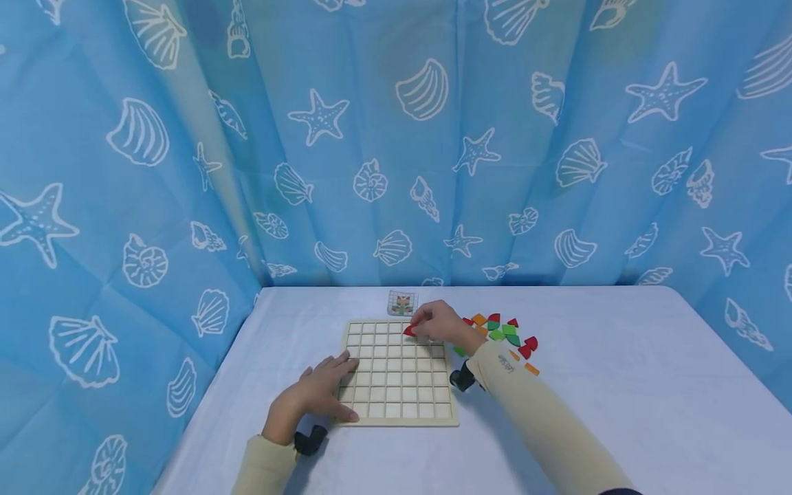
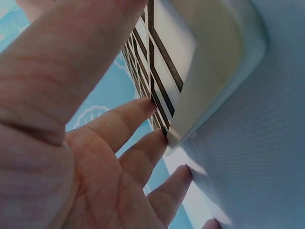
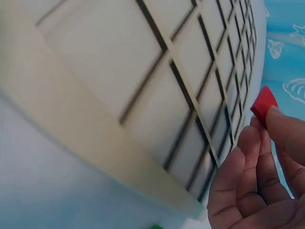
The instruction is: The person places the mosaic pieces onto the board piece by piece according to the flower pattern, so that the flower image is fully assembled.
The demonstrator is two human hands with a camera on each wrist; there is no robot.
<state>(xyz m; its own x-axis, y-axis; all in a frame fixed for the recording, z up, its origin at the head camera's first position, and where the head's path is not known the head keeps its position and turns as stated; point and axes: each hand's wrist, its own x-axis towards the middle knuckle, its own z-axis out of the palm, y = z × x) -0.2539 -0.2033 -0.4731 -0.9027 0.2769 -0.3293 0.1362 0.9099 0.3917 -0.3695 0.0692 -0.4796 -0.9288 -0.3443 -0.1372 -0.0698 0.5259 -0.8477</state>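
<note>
A pale wooden grid board (image 1: 402, 421) lies on the white table, its square cells bare in view. My left hand (image 1: 323, 390) rests with spread, fairly straight fingers on the board's left edge; in the left wrist view its fingertips (image 2: 159, 138) touch the rim. Over the far part of the board, my right hand (image 1: 436, 322) pinches a small red piece (image 3: 265, 102) between thumb and fingers. That red piece has a curved side and a point. Its other fingers curl loosely below, close to the grid.
Several loose red, green and orange pieces (image 1: 509, 330) lie right of the board, partly behind the right forearm. A small card with a coloured pattern (image 1: 403, 303) sits beyond the board's far edge. A blue shell-print curtain (image 1: 396, 172) hangs behind the table (image 1: 619, 385).
</note>
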